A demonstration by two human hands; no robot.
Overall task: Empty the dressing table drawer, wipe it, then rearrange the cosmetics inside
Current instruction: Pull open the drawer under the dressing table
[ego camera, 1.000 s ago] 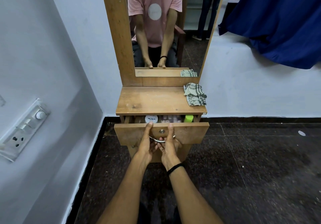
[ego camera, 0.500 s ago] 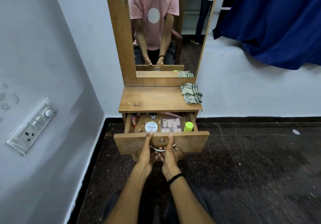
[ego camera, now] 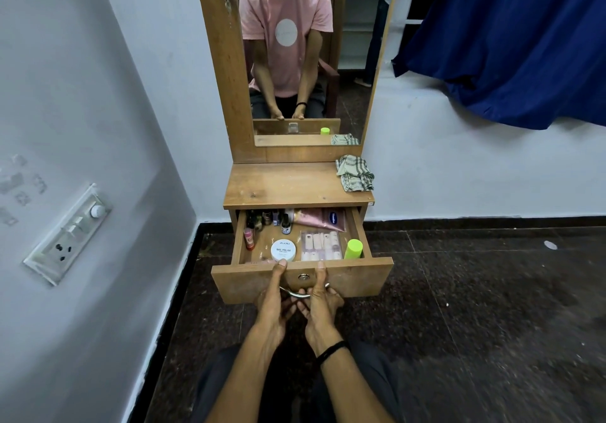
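Grip: left hand (ego camera: 274, 299) and right hand (ego camera: 323, 298) both curl round the handle (ego camera: 300, 295) of the drawer (ego camera: 359, 278), thumbs atop its front. Advise a level, even pull; the upright bottles (ego camera: 267, 217) could topple.

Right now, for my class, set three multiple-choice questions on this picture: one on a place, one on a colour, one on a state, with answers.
1. Where does the checked cloth lie? A. on the floor B. on the tabletop, back right C. over the curtain
2. What colour is the cap at the drawer's front right? A. green B. red C. blue
3. How is the drawer? A. shut B. open, empty C. open, cosmetics inside
Answers: 1 B, it sits on the wood; 2 A, bright green; 3 C, a tub and bottles show while left hand and right hand grip the handle.
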